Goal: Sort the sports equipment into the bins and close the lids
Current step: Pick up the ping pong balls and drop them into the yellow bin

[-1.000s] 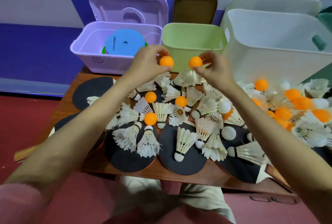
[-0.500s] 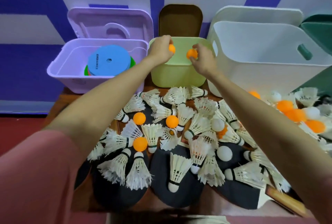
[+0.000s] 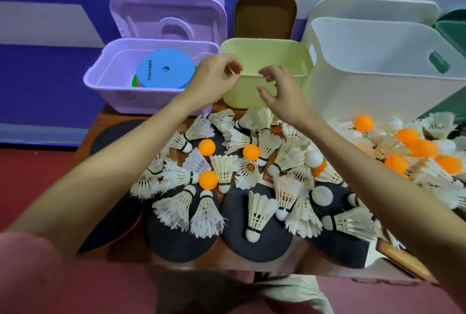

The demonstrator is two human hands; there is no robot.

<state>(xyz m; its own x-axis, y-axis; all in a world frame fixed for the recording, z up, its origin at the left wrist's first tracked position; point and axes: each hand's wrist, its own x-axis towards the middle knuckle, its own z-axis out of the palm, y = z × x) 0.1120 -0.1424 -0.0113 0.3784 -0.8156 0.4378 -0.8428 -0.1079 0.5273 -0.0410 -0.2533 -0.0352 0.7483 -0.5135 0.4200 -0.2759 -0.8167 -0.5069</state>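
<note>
1. Head view: our left hand (image 3: 214, 79) and right hand (image 3: 282, 91) hover at the near rim of the pale green plastic bin (image 3: 264, 86), upper centre of the frame; fingers loosely curled, holding nothing.
2. Orange table-tennis balls (image 3: 206, 146) lie mid-frame among white feathered shuttlecocks (image 3: 259, 210) on the table (image 3: 252, 262).
3. We judge the balls light, smooth and rolling: pinch across the middle. Shuttlecock feathers look fragile; take the cork.

Both hands, left (image 3: 214, 79) and right (image 3: 282, 91), hover loosely curled and holding nothing at the green bin (image 3: 264, 61).
</note>
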